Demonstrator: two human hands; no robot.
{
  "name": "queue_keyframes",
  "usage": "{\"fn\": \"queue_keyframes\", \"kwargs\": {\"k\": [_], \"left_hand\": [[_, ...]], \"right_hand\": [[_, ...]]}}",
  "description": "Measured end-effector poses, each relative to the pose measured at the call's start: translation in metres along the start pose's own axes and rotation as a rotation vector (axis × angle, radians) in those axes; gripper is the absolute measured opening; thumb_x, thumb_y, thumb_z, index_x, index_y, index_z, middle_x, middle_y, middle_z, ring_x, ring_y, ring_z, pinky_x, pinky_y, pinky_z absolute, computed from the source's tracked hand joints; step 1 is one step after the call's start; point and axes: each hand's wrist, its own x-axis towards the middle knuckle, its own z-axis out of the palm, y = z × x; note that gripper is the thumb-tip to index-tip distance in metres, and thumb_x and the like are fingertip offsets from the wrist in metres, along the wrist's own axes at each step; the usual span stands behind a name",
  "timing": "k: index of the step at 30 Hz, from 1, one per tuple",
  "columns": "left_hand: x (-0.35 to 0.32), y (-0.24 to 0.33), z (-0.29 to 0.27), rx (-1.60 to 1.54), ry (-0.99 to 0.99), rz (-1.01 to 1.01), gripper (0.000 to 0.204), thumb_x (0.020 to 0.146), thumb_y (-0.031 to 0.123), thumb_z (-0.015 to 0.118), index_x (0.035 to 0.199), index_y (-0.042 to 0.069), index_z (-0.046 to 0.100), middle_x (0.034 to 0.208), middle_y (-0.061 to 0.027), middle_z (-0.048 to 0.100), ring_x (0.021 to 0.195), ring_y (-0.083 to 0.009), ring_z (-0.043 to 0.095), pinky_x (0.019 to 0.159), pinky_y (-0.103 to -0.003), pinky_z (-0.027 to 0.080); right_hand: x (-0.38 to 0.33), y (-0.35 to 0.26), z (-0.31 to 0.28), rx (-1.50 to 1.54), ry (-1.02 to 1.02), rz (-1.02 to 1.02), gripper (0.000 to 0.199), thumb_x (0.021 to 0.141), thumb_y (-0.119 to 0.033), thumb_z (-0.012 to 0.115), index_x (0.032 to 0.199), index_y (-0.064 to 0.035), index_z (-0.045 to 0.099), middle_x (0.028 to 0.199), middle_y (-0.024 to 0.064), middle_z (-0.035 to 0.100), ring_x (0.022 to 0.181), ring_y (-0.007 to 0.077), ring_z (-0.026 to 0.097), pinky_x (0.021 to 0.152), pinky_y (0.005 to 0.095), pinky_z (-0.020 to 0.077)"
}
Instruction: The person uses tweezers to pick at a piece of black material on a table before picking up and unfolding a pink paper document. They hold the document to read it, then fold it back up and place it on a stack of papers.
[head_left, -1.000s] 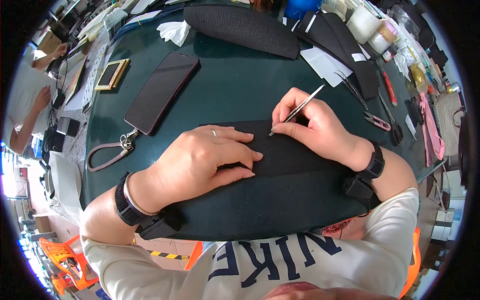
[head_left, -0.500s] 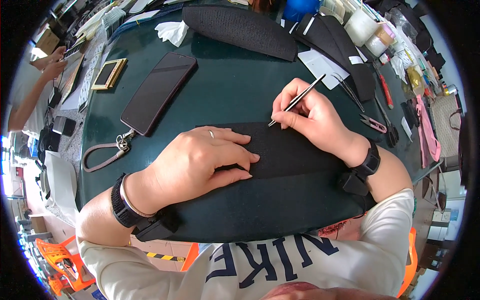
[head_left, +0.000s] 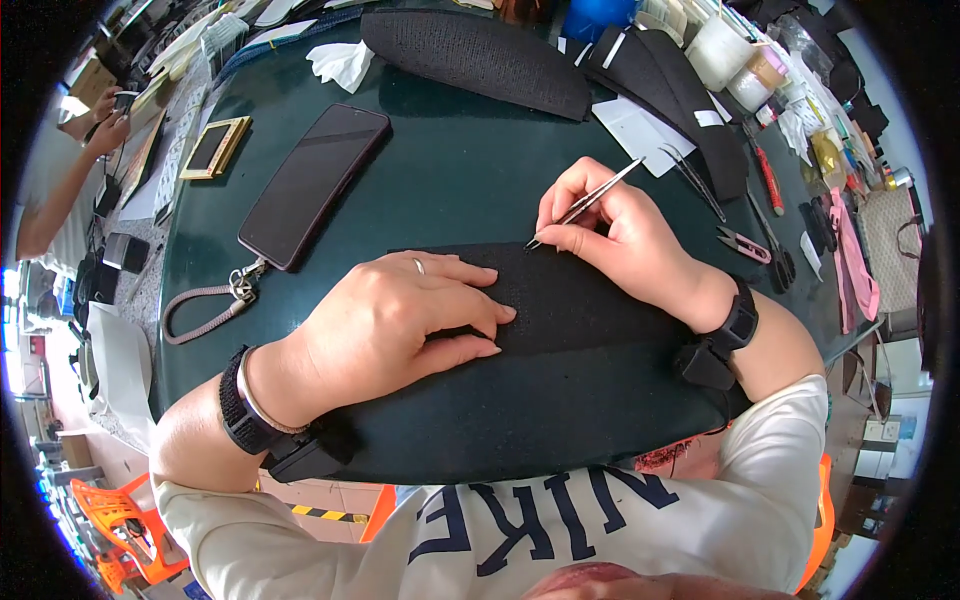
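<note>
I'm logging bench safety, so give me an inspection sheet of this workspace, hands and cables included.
Surface: dark green tabletop.
Work things: black fabric piece, lying flat; tweezers.
Clutter: phone, crumpled tissue, curved tweezers, pink-handled snips, scissors.
Left hand: rests on the black fabric piece.
Right hand: holds the tweezers, tips at or near the piece's far edge.
Cables: thin dark cord below the right wrist device.
Surroundings: orange chair and another person's arm, both at left.

The left hand covers part of the black cloth, and whether the tweezers touch it is too small to tell.
</note>
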Motion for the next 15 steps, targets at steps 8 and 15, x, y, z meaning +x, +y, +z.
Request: {"fn": "queue_keyframes", "kwargs": {"k": [8, 15], "left_hand": [[-0.0010, 0.0014, -0.0001, 0.013, 0.001, 0.003, 0.010, 0.082, 0.012, 0.079, 0.088, 0.007, 0.073, 0.108, -0.0027, 0.076, 0.117, -0.0284, 0.066, 0.102, -0.043, 0.050], [-0.0011, 0.0005, 0.0009, 0.002, 0.003, -0.005, 0.009, 0.082, 0.011, 0.079, 0.088, 0.008, 0.072, 0.108, -0.0026, 0.076, 0.117, -0.0284, 0.066, 0.103, -0.044, 0.050]], "right_hand": [[-0.0019, 0.0012, -0.0030, 0.152, -0.023, 0.068, 0.019, 0.095, -0.006, 0.069, 0.097, -0.0084, 0.050, 0.094, 0.0012, 0.062, 0.081, 0.0045, 0.058, 0.071, 0.0205, 0.0472], [-0.0024, 0.0015, -0.0036, 0.099, -0.003, 0.078, 0.019, 0.096, -0.005, 0.068, 0.097, -0.0091, 0.049, 0.096, 0.0011, 0.061, 0.081, 0.0043, 0.058, 0.072, 0.0205, 0.0471]]}}
